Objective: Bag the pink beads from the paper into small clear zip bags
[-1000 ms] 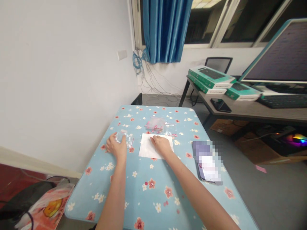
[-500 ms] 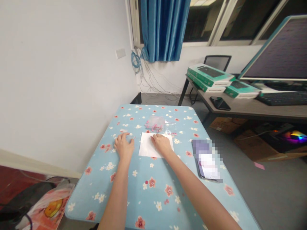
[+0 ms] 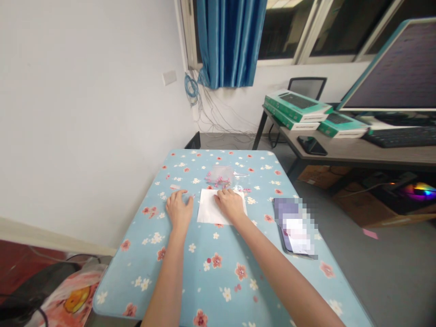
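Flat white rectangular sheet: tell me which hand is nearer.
Right. The right hand rests on the flat white rectangular sheet; the left hand is just left of it.

Lit smartphone (image 3: pixel 295 229) is all pixelated, the monitor (image 3: pixel 397 68) runs off the right edge, and the right hand (image 3: pixel 231 205) hides part of the white paper (image 3: pixel 207 210).

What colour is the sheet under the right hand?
White; the sheet beneath the right hand shows in the head view, the only one.

White paper (image 3: pixel 206 210) – pale-blue tabletop (image 3: pixel 200 290), floral in red and white – blue curtain (image 3: pixel 231 43), green-and-white boxes (image 3: pixel 296 109)
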Demonstrator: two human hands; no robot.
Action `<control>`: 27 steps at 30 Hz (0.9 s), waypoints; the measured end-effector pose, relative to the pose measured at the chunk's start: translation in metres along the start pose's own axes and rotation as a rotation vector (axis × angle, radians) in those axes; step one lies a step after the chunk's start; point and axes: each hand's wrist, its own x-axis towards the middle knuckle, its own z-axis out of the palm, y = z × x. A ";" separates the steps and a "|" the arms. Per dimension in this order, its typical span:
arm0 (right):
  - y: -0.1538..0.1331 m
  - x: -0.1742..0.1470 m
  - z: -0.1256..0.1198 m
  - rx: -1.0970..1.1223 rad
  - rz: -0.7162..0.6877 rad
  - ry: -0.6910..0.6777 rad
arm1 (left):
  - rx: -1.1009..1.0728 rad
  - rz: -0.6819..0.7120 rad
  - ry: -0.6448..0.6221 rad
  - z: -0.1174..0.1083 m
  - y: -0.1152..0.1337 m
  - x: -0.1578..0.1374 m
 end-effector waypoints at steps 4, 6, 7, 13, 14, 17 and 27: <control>0.000 -0.002 0.000 -0.028 -0.010 0.052 | 0.005 0.013 0.025 0.001 -0.001 0.000; 0.000 -0.002 0.001 -0.039 -0.011 0.074 | 0.006 0.016 0.032 0.001 -0.001 0.000; 0.000 -0.003 0.002 -0.042 -0.013 0.080 | 0.004 0.016 0.034 0.001 -0.001 0.001; 0.001 0.000 0.005 -0.030 -0.019 0.093 | -0.034 0.026 0.042 0.001 -0.001 0.001; 0.002 0.000 0.006 -0.020 -0.022 0.096 | -0.042 0.027 0.043 0.001 -0.001 0.001; 0.004 0.002 0.007 0.039 -0.021 0.115 | -0.062 0.030 0.047 0.002 -0.001 0.001; 0.040 0.012 0.001 0.561 0.299 0.326 | -0.131 0.069 0.082 0.003 -0.004 0.003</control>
